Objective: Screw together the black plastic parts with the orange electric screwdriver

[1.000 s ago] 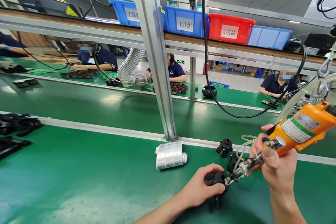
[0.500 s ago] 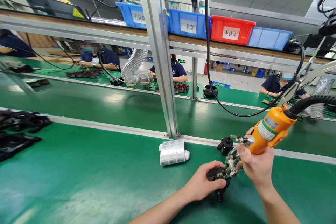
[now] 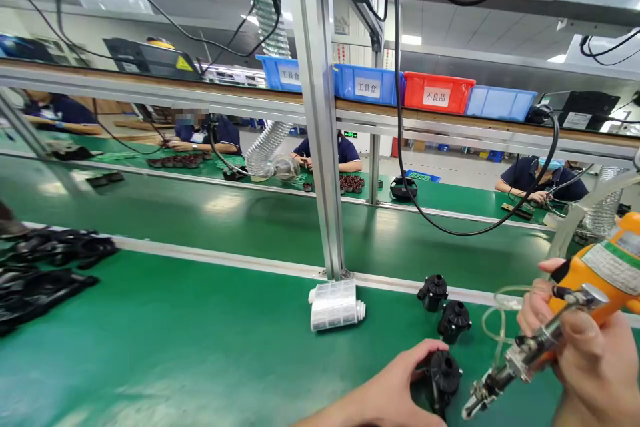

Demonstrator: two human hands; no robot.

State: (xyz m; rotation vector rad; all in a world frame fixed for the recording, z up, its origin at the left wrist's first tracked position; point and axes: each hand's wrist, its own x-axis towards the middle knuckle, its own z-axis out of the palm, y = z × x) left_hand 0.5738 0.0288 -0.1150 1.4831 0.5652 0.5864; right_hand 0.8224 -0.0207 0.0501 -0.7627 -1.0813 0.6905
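My right hand [image 3: 590, 340] is wrapped round an orange electric screwdriver [image 3: 613, 267] at the right edge. Its metal tip points down and left, apart from the parts, and a thin clear tube runs to it. Low in the view my left hand [image 3: 395, 387] has thumb and fingers round a black pump-like part [image 3: 444, 377] standing on the green bench, its round spout facing up. Just behind it stands a second black part [image 3: 454, 321], and behind that a third black part [image 3: 433, 292].
A roll of clear labels [image 3: 336, 307] lies by the metal post [image 3: 320, 147]. Black parts [image 3: 50, 267] are heaped at far left. A black cable [image 3: 400, 133] loops down in front. Blue bins and a red bin [image 3: 437, 91] line the shelf. Several people sit across the bench.
The screwdriver has come off the black part and moved right with my right hand. My left hand stays round a black part. The camera view has shifted, showing two parts behind it.
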